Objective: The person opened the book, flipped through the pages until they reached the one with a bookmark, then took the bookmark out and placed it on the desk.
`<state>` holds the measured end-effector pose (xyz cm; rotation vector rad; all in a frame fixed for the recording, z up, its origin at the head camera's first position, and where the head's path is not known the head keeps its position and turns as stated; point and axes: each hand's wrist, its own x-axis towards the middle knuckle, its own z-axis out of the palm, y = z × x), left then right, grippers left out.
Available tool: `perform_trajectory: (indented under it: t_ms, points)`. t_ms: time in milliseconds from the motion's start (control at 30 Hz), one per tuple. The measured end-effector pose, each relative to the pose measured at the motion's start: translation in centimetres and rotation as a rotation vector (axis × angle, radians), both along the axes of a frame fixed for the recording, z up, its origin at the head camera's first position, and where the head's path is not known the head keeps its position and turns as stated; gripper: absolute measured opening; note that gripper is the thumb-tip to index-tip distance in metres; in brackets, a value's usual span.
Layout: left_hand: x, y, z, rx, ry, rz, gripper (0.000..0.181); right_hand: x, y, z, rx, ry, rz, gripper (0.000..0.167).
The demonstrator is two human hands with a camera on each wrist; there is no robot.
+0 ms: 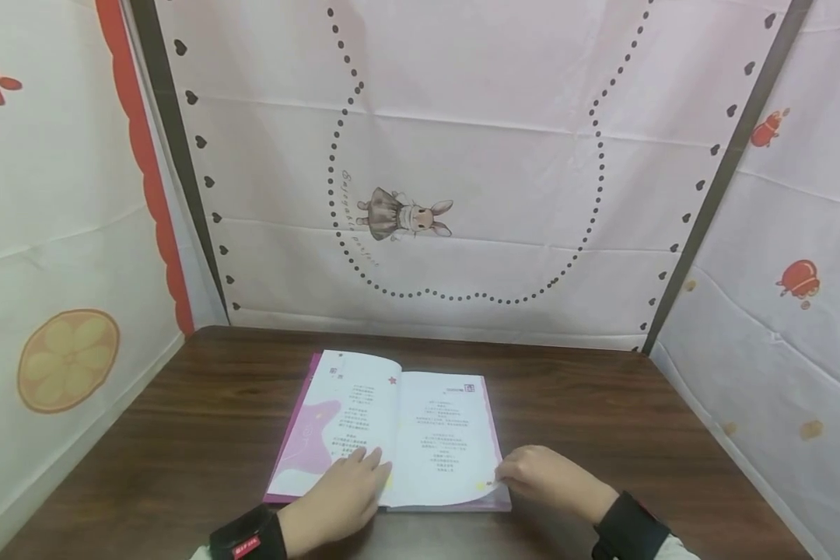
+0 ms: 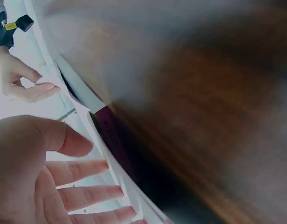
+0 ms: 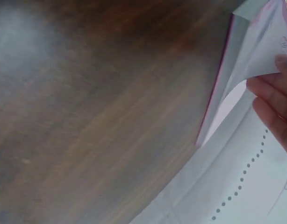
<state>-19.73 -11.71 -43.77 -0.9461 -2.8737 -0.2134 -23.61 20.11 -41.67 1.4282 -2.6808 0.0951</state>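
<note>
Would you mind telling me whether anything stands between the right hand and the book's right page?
Nothing visible does: the right hand pinches the right page by its near corner. The left hand rests on the left page, not between them.

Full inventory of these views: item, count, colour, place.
book: 1, purple-edged white, open on the table
table: 1, dark brown, under the book
printed cloths: 3, whitish, on three sides of the table
strips: 2, dark grey, flanking the rear cloth
small device: 1, black, right wrist
wristbands: 2, black, one per wrist
sleeves: 2, pale, behind the wristbands
left hand: 1, bare, at the book's left side
right hand: 1, bare, pinching the right page
</note>
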Motion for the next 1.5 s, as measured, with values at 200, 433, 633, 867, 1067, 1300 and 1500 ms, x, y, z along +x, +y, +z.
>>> perform_trajectory:
  t_ms: [200,433,633,867,1067,1300,1500]
  points:
    - [-0.3,0.1,0.3,-0.040,0.007,-0.014,0.034,-0.3,-0.2,0.4,-0.128,0.119,0.055,0.009]
    - [-0.3,0.8,0.4,-0.064,-0.016,0.019,0.044,-0.5,-0.2,1.2,-0.192,0.216,0.105,0.009]
    - [-0.2,2.0,0.7,-0.117,0.021,0.089,0.065,-0.9,-0.5,2.4,-0.212,0.395,0.190,0.014]
    - [0.1,3.5,0.7,-0.296,0.156,0.188,0.081,-0.7,-0.9,3.2,-0.215,0.478,0.249,0.017]
    - [0.3,4.1,0.1,-0.308,0.198,0.212,0.082,-0.1,-1.5,3.9,-0.169,0.523,0.255,0.023]
    - [-0.1,4.4,-0.2,-0.248,0.293,0.217,0.052,-0.1,-2.0,4.5,-0.159,0.525,0.223,0.025]
    - [-0.2,4.0,-0.2,-0.192,0.337,0.177,0.041,-0.5,-1.6,4.4,-0.312,0.534,0.140,0.023]
